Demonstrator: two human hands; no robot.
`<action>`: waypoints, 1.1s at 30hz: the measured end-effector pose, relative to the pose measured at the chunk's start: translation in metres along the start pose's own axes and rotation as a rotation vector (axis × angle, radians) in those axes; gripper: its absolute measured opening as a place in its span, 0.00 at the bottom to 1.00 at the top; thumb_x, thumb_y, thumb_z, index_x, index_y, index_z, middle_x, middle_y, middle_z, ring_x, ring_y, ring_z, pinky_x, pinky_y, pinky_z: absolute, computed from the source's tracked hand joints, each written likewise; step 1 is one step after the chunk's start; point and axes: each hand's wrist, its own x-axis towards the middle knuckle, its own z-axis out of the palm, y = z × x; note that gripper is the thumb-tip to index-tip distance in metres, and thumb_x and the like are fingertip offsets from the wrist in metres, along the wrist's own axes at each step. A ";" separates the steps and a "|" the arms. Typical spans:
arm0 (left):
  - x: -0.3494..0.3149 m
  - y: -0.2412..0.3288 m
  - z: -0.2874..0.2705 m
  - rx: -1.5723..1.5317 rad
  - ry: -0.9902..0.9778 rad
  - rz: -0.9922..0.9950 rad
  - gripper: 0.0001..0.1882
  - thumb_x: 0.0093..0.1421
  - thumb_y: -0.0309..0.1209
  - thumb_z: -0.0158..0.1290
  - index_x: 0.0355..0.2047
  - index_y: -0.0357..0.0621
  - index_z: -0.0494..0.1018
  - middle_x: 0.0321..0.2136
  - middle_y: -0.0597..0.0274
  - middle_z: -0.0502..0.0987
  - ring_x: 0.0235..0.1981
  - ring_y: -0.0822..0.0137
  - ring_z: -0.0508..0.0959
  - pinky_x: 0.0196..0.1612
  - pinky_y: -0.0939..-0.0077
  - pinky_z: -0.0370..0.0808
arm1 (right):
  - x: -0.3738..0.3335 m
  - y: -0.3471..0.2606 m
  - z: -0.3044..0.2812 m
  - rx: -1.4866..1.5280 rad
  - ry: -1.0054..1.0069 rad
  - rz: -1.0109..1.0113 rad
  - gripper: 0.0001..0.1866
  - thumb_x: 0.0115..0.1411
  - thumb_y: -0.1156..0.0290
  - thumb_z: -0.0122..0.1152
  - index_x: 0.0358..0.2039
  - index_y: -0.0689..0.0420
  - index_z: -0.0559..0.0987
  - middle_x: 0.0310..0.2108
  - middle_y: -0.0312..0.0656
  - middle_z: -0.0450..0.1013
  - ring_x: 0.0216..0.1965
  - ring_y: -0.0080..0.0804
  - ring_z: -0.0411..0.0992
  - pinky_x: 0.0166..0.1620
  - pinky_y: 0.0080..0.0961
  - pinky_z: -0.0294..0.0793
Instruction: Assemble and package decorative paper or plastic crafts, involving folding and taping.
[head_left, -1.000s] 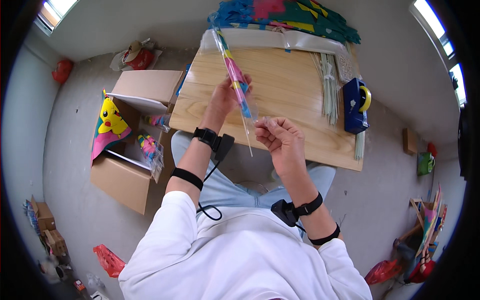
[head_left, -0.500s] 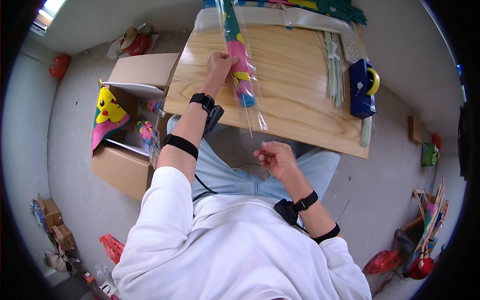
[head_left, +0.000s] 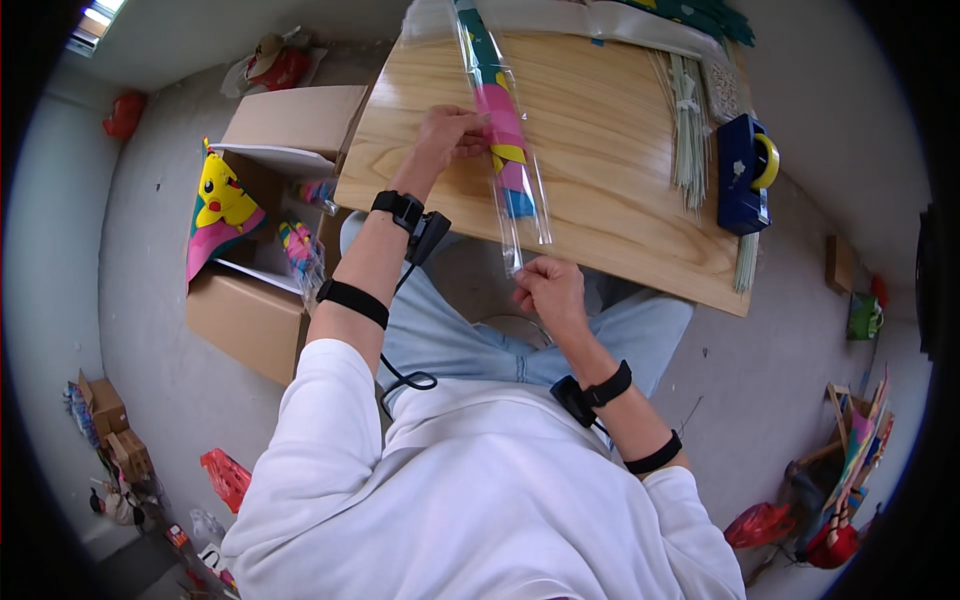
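Note:
A rolled-up colourful sheet, green, pink, yellow and blue, lies inside a long clear plastic sleeve on the wooden table. Thumb and fingers of my left hand are closed on the roll's left side, about its pink part. The sleeve's loose lower end hangs past the near table edge. There my right hand pinches its corner, with the fingertips partly hidden. The roll's far end runs toward the top of the picture.
At the table's right lie a bundle of thin pale rods and a blue tape dispenser. White plastic sleeves are stacked at the far edge. Left of the table stands an open carton with a yellow cartoon-figure sheet hanging out.
My right hand has moved up to the sleeve's lower end and closed on it. My left hand stays at the roll. The view has shifted slightly.

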 end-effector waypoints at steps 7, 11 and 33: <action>-0.008 -0.013 0.011 0.067 -0.093 -0.061 0.11 0.55 0.31 0.69 0.33 0.41 0.78 0.27 0.62 0.83 0.25 0.71 0.81 0.30 0.80 0.79 | 0.012 -0.004 0.001 -0.065 0.060 -0.030 0.06 0.58 0.74 0.64 0.27 0.64 0.83 0.14 0.40 0.74 0.14 0.23 0.71 0.19 0.22 0.69; 0.003 -0.013 0.008 0.097 -0.063 -0.019 0.11 0.54 0.28 0.69 0.33 0.39 0.79 0.26 0.60 0.83 0.21 0.73 0.80 0.26 0.80 0.78 | 0.020 -0.008 0.001 -0.097 0.124 -0.023 0.08 0.59 0.73 0.64 0.26 0.63 0.83 0.14 0.39 0.73 0.14 0.22 0.70 0.19 0.22 0.68; -0.087 -0.056 0.017 0.908 0.015 1.160 0.12 0.51 0.29 0.65 0.36 0.43 0.81 0.43 0.58 0.80 0.47 0.53 0.77 0.52 0.60 0.74 | 0.049 0.006 -0.013 -0.690 0.375 -0.898 0.05 0.49 0.76 0.65 0.29 0.57 0.80 0.31 0.45 0.72 0.36 0.49 0.74 0.38 0.41 0.73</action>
